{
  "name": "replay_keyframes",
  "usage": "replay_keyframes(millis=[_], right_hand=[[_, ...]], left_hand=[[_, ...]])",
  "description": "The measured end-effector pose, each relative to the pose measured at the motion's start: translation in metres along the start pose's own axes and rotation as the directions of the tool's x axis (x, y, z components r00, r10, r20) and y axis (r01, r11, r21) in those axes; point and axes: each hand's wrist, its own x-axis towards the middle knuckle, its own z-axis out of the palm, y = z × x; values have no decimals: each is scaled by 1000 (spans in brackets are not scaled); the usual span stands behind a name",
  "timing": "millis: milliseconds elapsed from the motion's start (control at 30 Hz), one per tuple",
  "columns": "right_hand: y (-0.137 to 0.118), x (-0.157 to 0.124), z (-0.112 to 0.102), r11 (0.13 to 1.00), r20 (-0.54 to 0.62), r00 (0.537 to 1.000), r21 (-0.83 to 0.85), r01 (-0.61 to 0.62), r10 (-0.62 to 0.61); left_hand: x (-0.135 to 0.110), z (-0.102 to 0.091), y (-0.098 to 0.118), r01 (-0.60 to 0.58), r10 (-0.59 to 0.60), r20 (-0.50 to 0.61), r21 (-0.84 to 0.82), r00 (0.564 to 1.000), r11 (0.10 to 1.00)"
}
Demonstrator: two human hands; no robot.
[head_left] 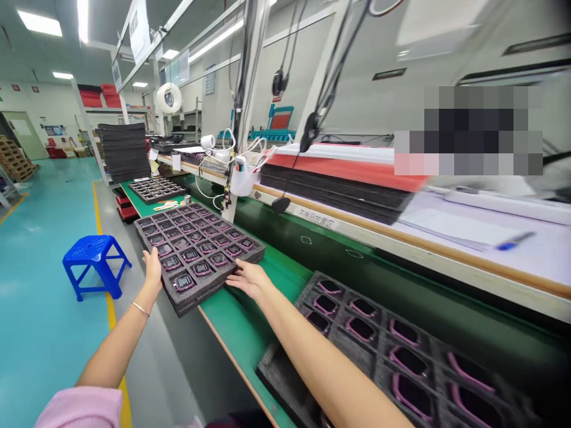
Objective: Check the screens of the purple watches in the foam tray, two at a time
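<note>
A dark foam tray (pixel 209 284) full of small pink-framed watch-like pieces (pixel 183 282) sits between my hands, its near left corner jutting past the bench edge. My left hand (pixel 153 267) grips its left side, with some fingers hidden behind the edge. At the near right side, my right hand (pixel 248 278) has its thumb on the rim and its fingers along the underside. A second foam tray (pixel 341 339) with larger-looking pink-framed pieces (pixel 362 328) lies at the lower right, partly under my right forearm.
The green bench (pixel 236 321) runs away from me, with another compartment tray (pixel 156 189) farther along. A blue stool (pixel 96 261) stands on the floor at left. Above the bench, a shelf (pixel 330 223) carries black and red sheets, papers and a white pen holder (pixel 243 178). Cables hang overhead.
</note>
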Motion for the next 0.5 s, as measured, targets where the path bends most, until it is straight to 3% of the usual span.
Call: replay_keyframes(millis=[100, 133, 167, 233, 300, 333, 400, 500], right_hand=[[-21, -31, -38, 997, -4, 999, -50, 51, -52], [-27, -45, -59, 995, -15, 997, -64, 81, -82], [-32, -60, -83, 991, -25, 994, -79, 108, -110], [-39, -96, -137, 978, -18, 986, -135, 162, -165], [-37, -138, -195, 820, 177, 945, -471, 325, -273], [-32, -161, -222, 730, 201, 936, -586, 352, -291], [-16, -205, -268, 549, 134, 940, -782, 295, -315], [19, -264, -312, 365, -58, 960, -930, 48, -274]], left_hand=[[-27, -11, 30, -110, 108, -70, -26, 992, 994], [-39, -11, 42, -215, 213, -39, -43, 976, 976], [-52, -9, 54, -400, 405, 26, -98, 914, 911], [-79, 5, 76, -633, 678, 251, -243, 691, 735], [-107, 28, 95, -679, 766, 448, -377, 461, 630], [-121, 41, 102, -671, 768, 526, -422, 366, 610], [-148, 68, 113, -653, 755, 623, -487, 206, 580], [-181, 98, 128, -656, 739, 673, -564, -13, 502]])
